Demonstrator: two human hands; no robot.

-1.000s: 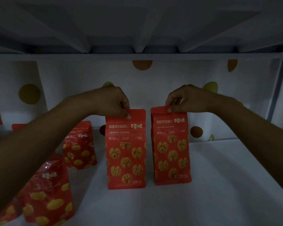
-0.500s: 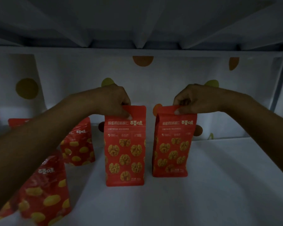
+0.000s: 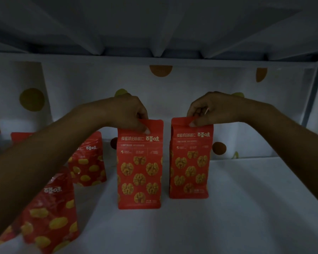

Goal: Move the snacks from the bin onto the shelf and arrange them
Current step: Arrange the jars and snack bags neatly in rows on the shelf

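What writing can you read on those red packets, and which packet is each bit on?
"蜂蜜琥珀核桃仁 百草味": left walnut bag.
"蜂蜜琥珀核桃仁 百草味": right walnut bag.
"百草味": front-left pouch.
"百草味": rear pouch; text before it partly hidden.
Small print on both walnut bags: too blurred to read.

Both of the person's forearms were bare along their whole visible length, from the frame edges to the wrists. The left hand (image 3: 130,112) and right hand (image 3: 209,109) were bare too. In the dim light little fine detail showed beyond a short, pale thumbnail among the fingers (image 3: 142,114) of each hand.
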